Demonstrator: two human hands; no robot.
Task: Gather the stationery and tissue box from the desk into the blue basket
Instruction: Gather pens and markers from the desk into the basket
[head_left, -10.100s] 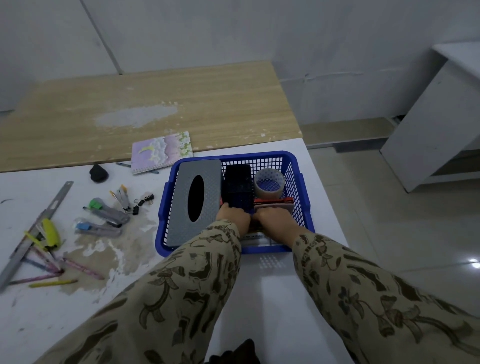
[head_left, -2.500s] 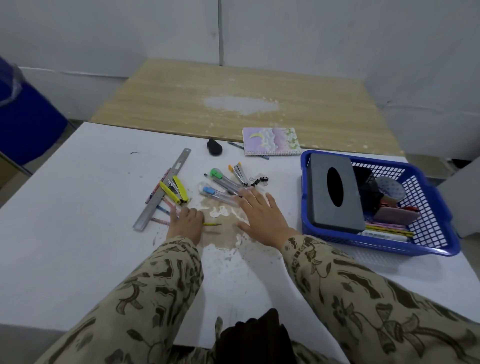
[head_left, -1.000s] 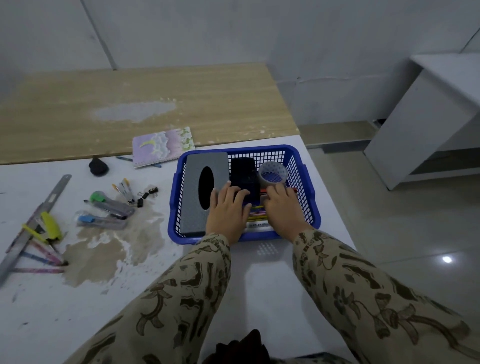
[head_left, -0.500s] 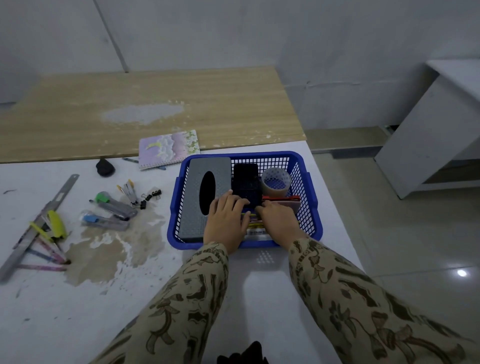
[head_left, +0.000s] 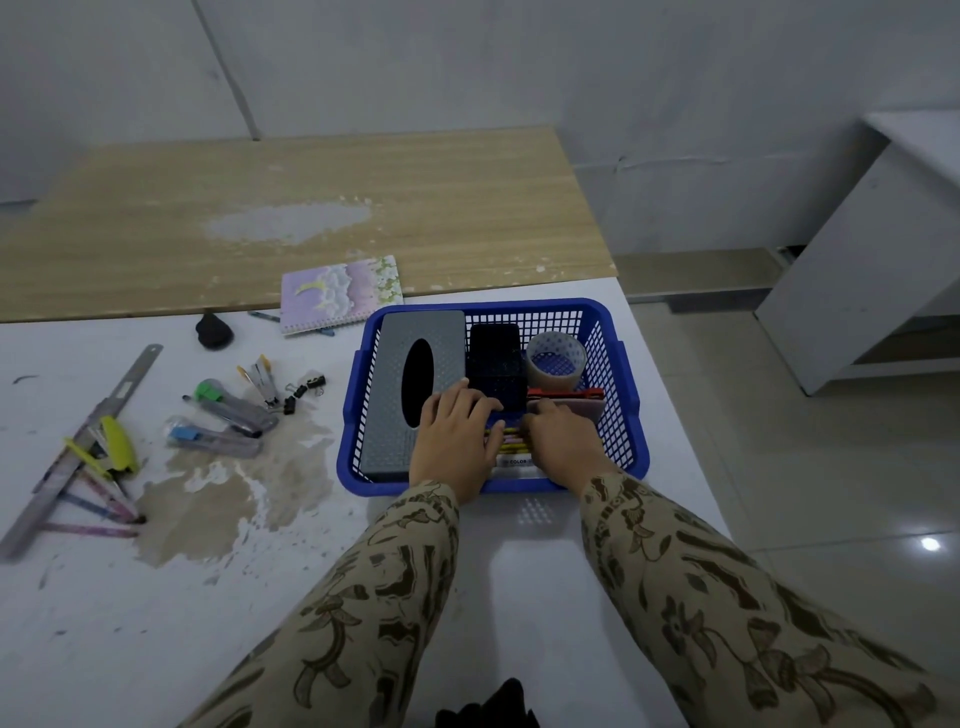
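The blue basket (head_left: 618, 364) stands on the white desk (head_left: 156, 597). Inside it lie the grey tissue box (head_left: 389, 415) on the left, a black mesh holder (head_left: 496, 358), a tape roll (head_left: 556, 358) and a pink case (head_left: 582, 408). Coloured pencils (head_left: 508, 440) lie along the basket's near side. My left hand (head_left: 454, 436) rests with straight fingers over the pencils and the tissue box edge. My right hand (head_left: 561, 441) sits over the pencils' right end, its fingers bent down and their tips hidden.
Left of the basket lie a metal ruler (head_left: 83, 447), a yellow stapler (head_left: 117, 447), pens (head_left: 98, 504), two cutters (head_left: 234, 410), binder clips (head_left: 304, 387) and a black lump (head_left: 213, 332). A purple notebook (head_left: 340, 293) straddles the wooden table (head_left: 311, 208). A white cabinet (head_left: 857, 286) stands right.
Both hands came from the pens on the desk into the basket. Over the last half second they stayed on the pencils, and the right hand's fingers bent further down.
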